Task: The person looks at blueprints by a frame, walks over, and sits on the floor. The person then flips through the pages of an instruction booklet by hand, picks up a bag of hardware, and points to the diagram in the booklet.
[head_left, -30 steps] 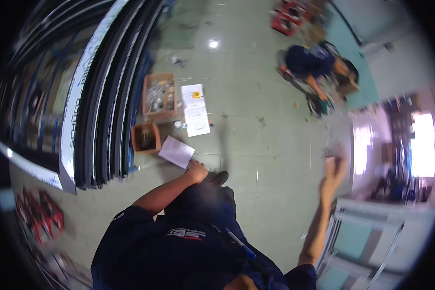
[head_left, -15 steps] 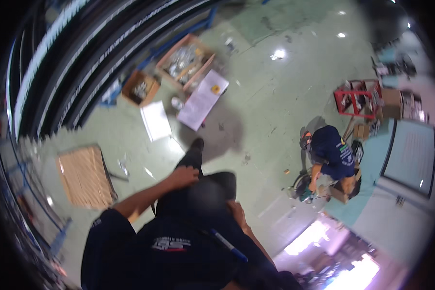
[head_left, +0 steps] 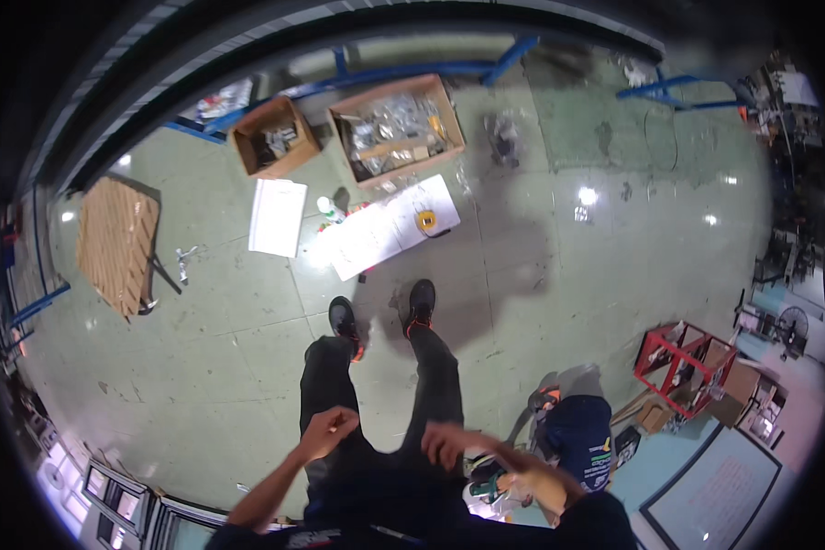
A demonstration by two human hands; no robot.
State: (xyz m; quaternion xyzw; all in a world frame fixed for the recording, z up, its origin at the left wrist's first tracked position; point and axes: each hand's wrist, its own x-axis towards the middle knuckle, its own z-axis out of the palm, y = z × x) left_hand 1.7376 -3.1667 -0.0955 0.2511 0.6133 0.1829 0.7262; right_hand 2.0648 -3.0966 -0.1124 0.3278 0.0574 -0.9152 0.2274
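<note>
My left hand (head_left: 328, 433) hovers over my left thigh with its fingers curled in, and nothing shows in it. In front of my right thigh hangs my right hand (head_left: 445, 445), fingers bent loosely and a little apart, holding nothing I can see. Beyond my shoes, white sheets of paper (head_left: 385, 234) lie at an angle on the floor, a yellow tape measure (head_left: 426, 220) on their right end. A white bottle (head_left: 328, 207) is beside their left end. Another white sheet (head_left: 277, 216) lies farther left. Both hands are well apart from these things.
Open cardboard boxes, one large (head_left: 396, 174) with plastic-wrapped parts and one small (head_left: 264, 163), stand before a blue metal rack (head_left: 431, 70). A brown slatted panel (head_left: 117, 243) is at left. A co-worker (head_left: 577, 445) crouches close on my right, near a red frame cart (head_left: 683, 367).
My view has turned, bringing the papers and boxes straight ahead and the co-worker closer to my lower right. Both hands have come off my legs. Both my shoes now show.
</note>
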